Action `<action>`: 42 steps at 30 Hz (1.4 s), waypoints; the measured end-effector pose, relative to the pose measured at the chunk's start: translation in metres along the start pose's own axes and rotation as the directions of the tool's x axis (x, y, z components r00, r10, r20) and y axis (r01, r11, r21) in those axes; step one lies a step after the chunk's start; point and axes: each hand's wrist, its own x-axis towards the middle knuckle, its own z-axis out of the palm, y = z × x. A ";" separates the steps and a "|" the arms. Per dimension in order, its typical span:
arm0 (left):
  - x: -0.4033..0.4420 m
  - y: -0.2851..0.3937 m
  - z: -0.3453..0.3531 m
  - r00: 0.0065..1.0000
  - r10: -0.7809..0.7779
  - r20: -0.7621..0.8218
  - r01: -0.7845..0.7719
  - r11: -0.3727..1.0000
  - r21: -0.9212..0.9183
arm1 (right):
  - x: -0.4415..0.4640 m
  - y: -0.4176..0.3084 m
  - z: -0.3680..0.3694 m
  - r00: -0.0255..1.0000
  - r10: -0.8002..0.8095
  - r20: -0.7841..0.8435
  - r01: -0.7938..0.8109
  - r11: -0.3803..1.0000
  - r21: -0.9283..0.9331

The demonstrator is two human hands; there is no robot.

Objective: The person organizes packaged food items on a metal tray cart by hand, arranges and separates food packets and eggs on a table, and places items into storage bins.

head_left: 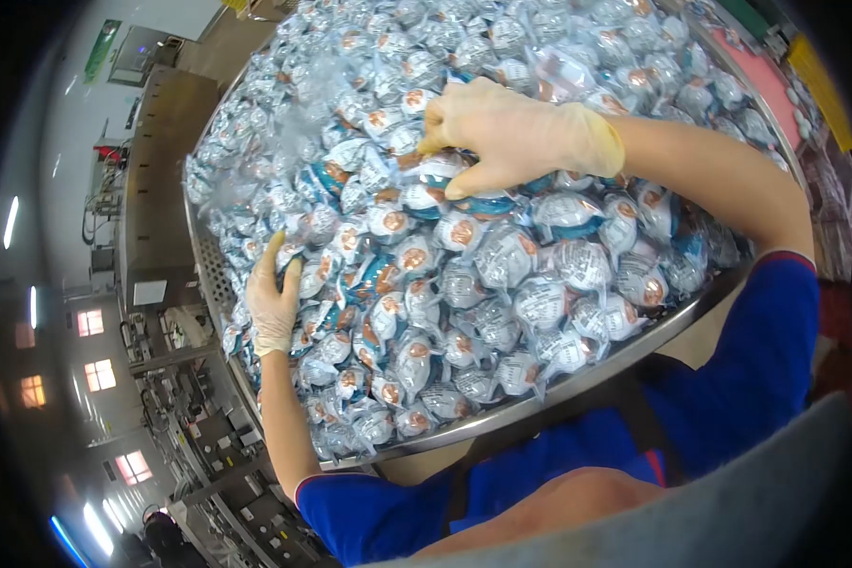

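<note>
A large heap of small, rounded, sealed plastic packets [502, 260] fills a metal-rimmed bin [577, 381] in front of me. The packets are clear and silvery with white print, orange-brown pictures and some teal sides; their contents cannot be made out. My left hand [275, 301], in a pale thin glove, rests at the heap's left side, its thumb and forefinger spread apart among packets. Gloved as well, my right hand [511, 128] reaches over the upper middle of the heap. Its fingers bend down onto packets and the thumb stands apart from them; some fingertips are hidden.
The bin's left wall [213, 270] is perforated metal. A red-pink surface [750, 85] and a yellow object [821, 90] lie beyond the right rim. To the left stand a tall metal cabinet [166, 170] and machinery [208, 445].
</note>
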 end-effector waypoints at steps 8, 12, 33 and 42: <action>0.000 0.009 -0.004 0.998 -0.050 0.023 0.051 0.998 -0.033 | 0.003 0.003 0.007 0.997 -0.059 -0.056 0.054 0.996 -0.075; 0.001 0.009 -0.003 0.998 -0.056 0.038 0.058 0.998 -0.037 | 0.008 0.000 0.000 0.974 0.226 -0.031 -0.207 0.931 0.300; 0.001 0.005 -0.003 0.999 -0.035 0.032 0.036 0.998 -0.043 | -0.108 0.028 -0.161 0.922 0.328 0.206 -0.290 0.937 -0.195; 0.000 0.006 -0.001 0.998 -0.050 0.029 0.052 0.996 -0.067 | -0.138 -0.034 -0.147 0.974 0.113 0.197 -0.087 0.987 -0.138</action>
